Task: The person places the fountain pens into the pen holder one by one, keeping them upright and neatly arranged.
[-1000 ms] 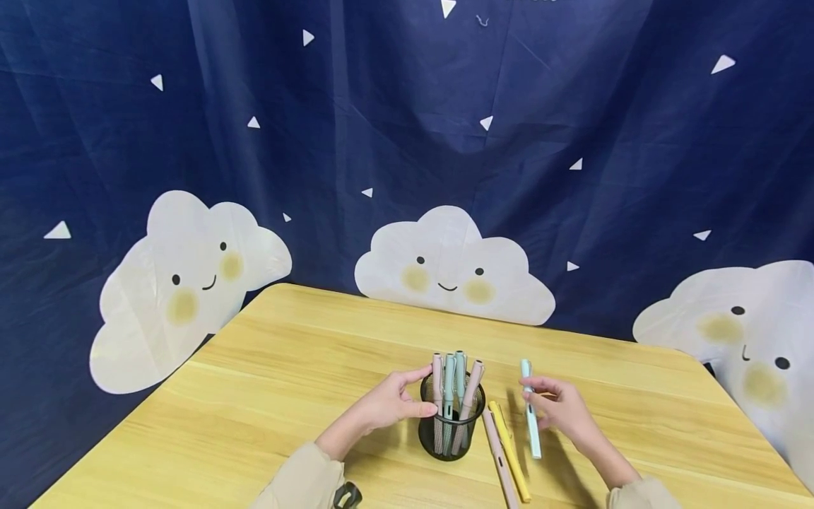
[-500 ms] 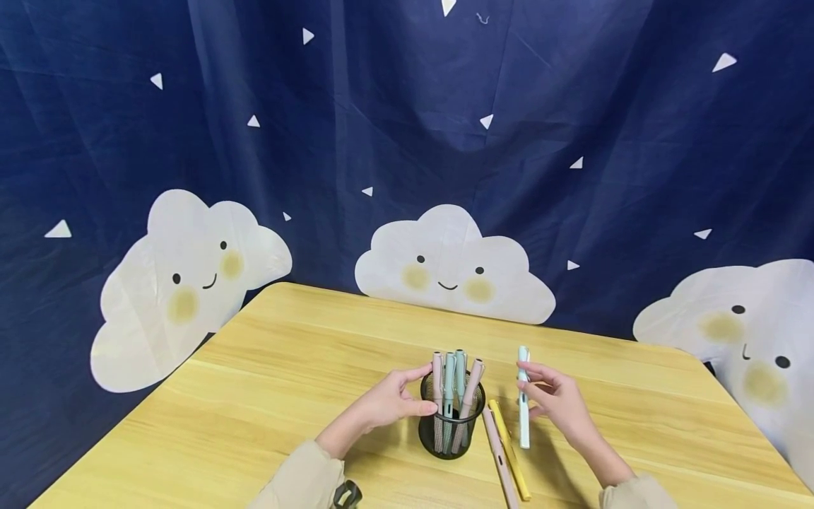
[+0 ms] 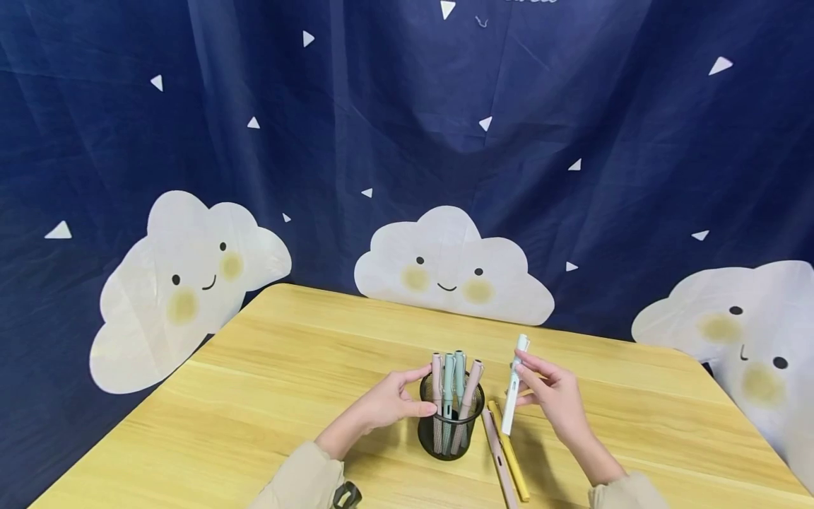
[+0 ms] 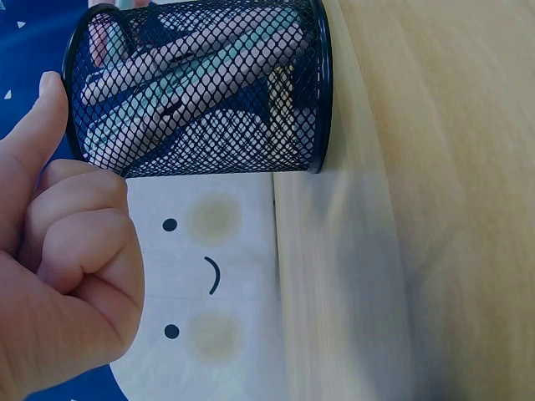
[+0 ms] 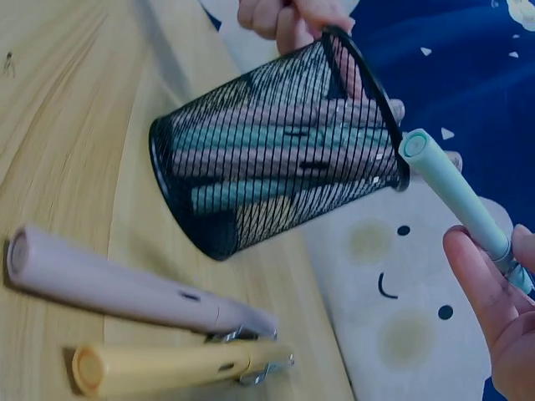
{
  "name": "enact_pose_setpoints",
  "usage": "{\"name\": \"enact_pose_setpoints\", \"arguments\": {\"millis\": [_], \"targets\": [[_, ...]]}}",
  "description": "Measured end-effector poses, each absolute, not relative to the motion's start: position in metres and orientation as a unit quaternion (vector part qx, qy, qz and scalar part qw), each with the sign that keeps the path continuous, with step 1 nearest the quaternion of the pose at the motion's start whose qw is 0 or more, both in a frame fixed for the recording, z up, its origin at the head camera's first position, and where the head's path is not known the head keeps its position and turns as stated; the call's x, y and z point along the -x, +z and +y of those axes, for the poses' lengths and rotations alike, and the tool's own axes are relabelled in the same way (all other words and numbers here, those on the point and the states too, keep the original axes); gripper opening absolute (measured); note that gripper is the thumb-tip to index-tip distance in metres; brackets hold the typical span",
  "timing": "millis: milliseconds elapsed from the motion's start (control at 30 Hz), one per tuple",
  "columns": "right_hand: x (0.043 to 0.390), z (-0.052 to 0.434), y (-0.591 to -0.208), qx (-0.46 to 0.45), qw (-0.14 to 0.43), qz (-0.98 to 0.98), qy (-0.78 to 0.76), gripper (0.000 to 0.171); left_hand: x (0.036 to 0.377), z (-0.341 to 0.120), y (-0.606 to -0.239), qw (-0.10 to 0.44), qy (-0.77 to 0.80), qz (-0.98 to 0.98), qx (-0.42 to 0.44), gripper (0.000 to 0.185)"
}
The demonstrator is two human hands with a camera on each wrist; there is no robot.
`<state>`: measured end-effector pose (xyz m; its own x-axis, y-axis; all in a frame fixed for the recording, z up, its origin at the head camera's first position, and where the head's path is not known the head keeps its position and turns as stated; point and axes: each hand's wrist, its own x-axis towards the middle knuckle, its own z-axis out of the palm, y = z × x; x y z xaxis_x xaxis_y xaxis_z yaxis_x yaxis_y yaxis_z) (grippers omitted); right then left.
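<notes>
A black mesh pen holder (image 3: 427, 435) stands upright on the table, with pale pink pens (image 3: 472, 385) and grey-green pens (image 3: 449, 375) inside. My left hand (image 3: 388, 403) holds its rim from the left, thumb at the near side and index finger at the far side; in the left wrist view the other fingers are curled. To the right of the holder, my right hand (image 3: 556, 399) pinches a pale mint pen (image 3: 511, 403) between thumb and fingers, raised and slanted, lower end leaning left. In the right wrist view that pen's end (image 5: 418, 146) overlaps the holder's rim.
A pink pen (image 3: 500, 459) and a yellow pen (image 3: 516, 474) lie side by side on the wooden table (image 3: 254, 424), just right of the holder. Behind the table hangs a dark blue curtain (image 3: 407, 106) with cloud prints. A dark object (image 3: 347, 495) sits by the left sleeve.
My right hand has lifted the mint pen and moved it left towards the holder, tilting it so its lower end points left. The left hand and holder stay in place.
</notes>
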<state>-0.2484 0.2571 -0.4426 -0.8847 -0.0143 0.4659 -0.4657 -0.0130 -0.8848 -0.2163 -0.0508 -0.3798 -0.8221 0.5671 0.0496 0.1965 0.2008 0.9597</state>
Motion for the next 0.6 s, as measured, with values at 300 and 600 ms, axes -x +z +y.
{"name": "enact_pose_setpoints", "arguments": {"millis": [300, 600], "targets": [[0.259, 0.247, -0.45, -0.173, 0.223, -0.644, 0.711, 0.035, 0.218, -0.051, -0.38, 0.166, 0.582, 0.755, -0.252, 0.072], [0.254, 0.228, -0.439, -0.215, 0.274, -0.6, 0.72, 0.033, 0.219, -0.051, -0.381, 0.166, 0.581, 0.756, -0.252, 0.072]]}}
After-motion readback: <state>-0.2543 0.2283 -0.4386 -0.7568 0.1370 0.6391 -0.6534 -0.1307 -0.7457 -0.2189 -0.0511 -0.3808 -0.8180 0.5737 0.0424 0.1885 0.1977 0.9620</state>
